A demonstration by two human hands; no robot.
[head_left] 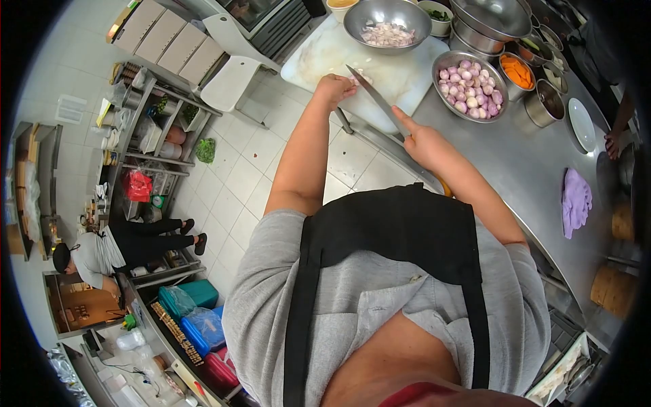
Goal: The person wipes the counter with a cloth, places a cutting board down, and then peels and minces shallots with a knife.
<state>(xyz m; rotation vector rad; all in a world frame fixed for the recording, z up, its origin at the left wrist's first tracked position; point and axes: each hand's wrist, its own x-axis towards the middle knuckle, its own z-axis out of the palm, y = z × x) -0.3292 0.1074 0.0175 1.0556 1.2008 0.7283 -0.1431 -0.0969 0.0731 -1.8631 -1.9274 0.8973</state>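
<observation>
My right hand [419, 139] is wrapped round the handle of a long knife [371, 91], its index finger laid along the blade. The blade slants over a white cutting board [312, 51]. Near the knife tip, my left hand [333, 89] has its fingers bent together on a small shallot piece [354, 80], mostly hidden by the fingers. Chopped shallots [388, 34] lie in a steel bowl [352, 24] on the far part of the board. Right of the board, another bowl [439, 64] holds several peeled shallots [469, 87].
Sliced carrots [517, 71], steel pots [544, 103], a white oval plate [582, 124] and a purple cloth [576, 202] are on the steel table [495, 152]. A co-worker's hand [613, 144] shows at the right edge. Another person [102, 254] stands by shelves at left.
</observation>
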